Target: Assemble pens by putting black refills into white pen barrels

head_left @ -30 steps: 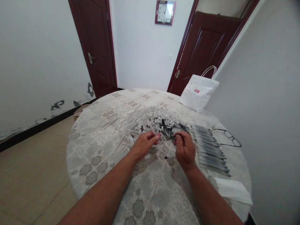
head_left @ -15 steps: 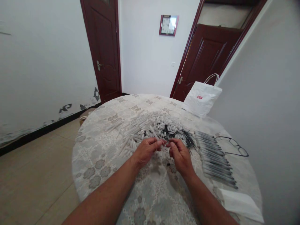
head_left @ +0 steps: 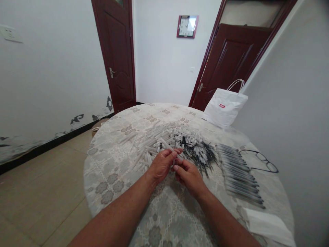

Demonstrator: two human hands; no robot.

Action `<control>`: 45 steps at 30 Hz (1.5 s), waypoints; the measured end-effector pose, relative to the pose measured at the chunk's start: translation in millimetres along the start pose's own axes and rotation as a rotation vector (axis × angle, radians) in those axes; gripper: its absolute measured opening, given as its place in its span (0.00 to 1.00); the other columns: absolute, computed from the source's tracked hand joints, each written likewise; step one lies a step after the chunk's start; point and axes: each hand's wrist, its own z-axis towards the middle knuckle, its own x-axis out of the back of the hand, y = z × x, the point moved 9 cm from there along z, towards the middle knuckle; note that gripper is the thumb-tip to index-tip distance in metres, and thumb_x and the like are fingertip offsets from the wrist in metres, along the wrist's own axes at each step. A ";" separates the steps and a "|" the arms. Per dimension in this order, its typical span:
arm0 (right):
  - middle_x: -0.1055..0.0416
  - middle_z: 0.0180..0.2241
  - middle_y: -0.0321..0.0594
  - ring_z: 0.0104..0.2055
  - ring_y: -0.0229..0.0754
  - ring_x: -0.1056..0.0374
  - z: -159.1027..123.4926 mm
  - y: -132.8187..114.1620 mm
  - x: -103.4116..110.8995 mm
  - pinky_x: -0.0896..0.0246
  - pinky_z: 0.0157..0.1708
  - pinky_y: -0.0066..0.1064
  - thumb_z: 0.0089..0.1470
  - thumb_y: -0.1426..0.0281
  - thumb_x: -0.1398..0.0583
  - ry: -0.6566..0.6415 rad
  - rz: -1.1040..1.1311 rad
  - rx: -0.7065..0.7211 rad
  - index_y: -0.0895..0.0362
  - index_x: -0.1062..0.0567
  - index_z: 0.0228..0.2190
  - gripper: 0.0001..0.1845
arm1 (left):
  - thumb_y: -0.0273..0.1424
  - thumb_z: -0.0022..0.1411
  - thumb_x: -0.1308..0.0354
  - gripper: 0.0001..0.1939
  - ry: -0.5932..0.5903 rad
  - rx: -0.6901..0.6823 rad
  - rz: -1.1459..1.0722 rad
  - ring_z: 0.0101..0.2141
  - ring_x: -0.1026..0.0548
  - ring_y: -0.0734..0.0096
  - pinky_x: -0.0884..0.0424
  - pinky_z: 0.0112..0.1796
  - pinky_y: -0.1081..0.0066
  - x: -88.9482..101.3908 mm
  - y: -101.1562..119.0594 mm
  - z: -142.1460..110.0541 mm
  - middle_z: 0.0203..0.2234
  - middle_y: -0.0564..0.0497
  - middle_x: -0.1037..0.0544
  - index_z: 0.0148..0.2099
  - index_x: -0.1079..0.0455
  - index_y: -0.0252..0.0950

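Tube pinched in left hand at the near edge of the pile, right hand beside it, fingers nearly closed (can't tell on what); light, steady pressure near its end should stop twisting.

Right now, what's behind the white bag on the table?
Behind the white bag, part of a dark red door shows. Whatever sits directly behind the bag's body is covered.
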 end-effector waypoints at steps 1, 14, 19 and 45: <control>0.35 0.20 0.30 0.18 0.31 0.45 0.1 2.7 -1.0 0.55 0.16 0.23 0.55 0.59 0.37 -0.005 0.051 -0.023 0.57 0.26 0.37 0.14 | 0.39 0.54 0.30 0.15 -0.004 -0.003 0.002 0.29 0.25 0.73 0.31 0.30 0.72 -0.5 -0.1 0.1 0.52 0.42 0.23 0.40 0.23 0.33; 0.36 0.18 0.29 0.18 0.32 0.44 -4.3 -20.1 84.3 0.50 0.16 0.23 0.52 0.60 0.36 0.515 0.039 0.165 0.56 0.25 0.37 0.14 | 0.35 0.60 0.33 0.13 0.190 -0.131 -0.183 0.43 0.19 0.59 0.21 0.41 0.61 32.7 22.1 10.8 0.44 0.44 0.20 0.43 0.28 0.34; 0.36 0.19 0.30 0.19 0.33 0.43 -5.0 -22.8 97.1 0.50 0.17 0.23 0.51 0.61 0.36 0.549 0.085 0.205 0.55 0.25 0.36 0.13 | 0.34 0.61 0.34 0.13 0.220 -0.147 -0.207 0.40 0.19 0.61 0.20 0.40 0.61 40.6 23.6 12.5 0.42 0.44 0.19 0.45 0.30 0.34; 0.32 0.21 0.33 0.20 0.35 0.39 -16.2 -40.2 86.9 0.45 0.20 0.27 0.55 0.58 0.37 0.612 -0.192 0.264 0.59 0.20 0.40 0.18 | 0.32 0.61 0.34 0.13 0.244 -0.089 -0.188 0.38 0.18 0.63 0.19 0.37 0.64 39.3 17.3 11.9 0.43 0.42 0.20 0.45 0.29 0.33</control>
